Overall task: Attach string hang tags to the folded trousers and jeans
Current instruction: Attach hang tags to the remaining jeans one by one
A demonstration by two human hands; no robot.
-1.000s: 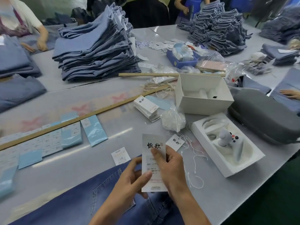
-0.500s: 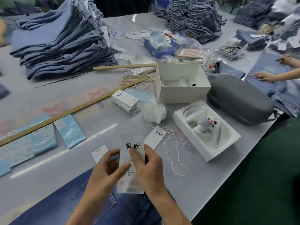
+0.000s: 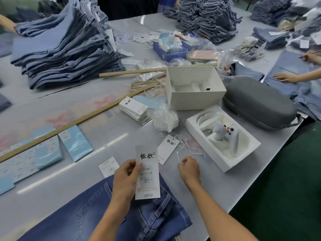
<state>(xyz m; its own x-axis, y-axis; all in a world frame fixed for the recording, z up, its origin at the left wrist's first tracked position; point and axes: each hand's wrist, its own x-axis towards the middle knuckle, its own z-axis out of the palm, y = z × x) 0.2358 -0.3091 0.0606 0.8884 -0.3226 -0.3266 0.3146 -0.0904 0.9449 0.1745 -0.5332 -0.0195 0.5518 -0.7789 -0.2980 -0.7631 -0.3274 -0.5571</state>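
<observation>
Far left on the grey table (image 3: 225, 188) there's a row of pale blue plastic sleeves with paper labels (image 3: 76, 142) lined up under a long wooden ruler (image 3: 86, 117), and behind that a big stack of folded light blue trousers (image 3: 66, 53).

Closer in, a pair of dark blue denim jeans (image 3: 107, 211) is spread out at the near edge of the table. The left hand (image 3: 126, 178) is pinching a long white paper hang tag with black brush lettering (image 3: 147, 171) by its left edge, thumb on the front, holding it up over the waistband area.

Next over, a second smaller white hang tag (image 3: 167, 148) lies flat on the table with thin white loop strings (image 3: 187, 146) tangled around it. The right hand (image 3: 190, 168) is curled over that spot, and a string runs up from its fingertips, so it looks like it's pinching one, though I can't really make out the grip.

Past that, a white open box holding a white game controller (image 3: 224, 134), a crumpled clear plastic bag of white strings (image 3: 165, 118) and a stack of spare white hang tags (image 3: 134, 108).

What could go wrong: those strings are knotted up together, so pulling one could drag the loose tag or the whole bunch along. The string is also super thin, easy to fumble when threading the tag hole, and the one-edge pinch lets the tag flop.
</observation>
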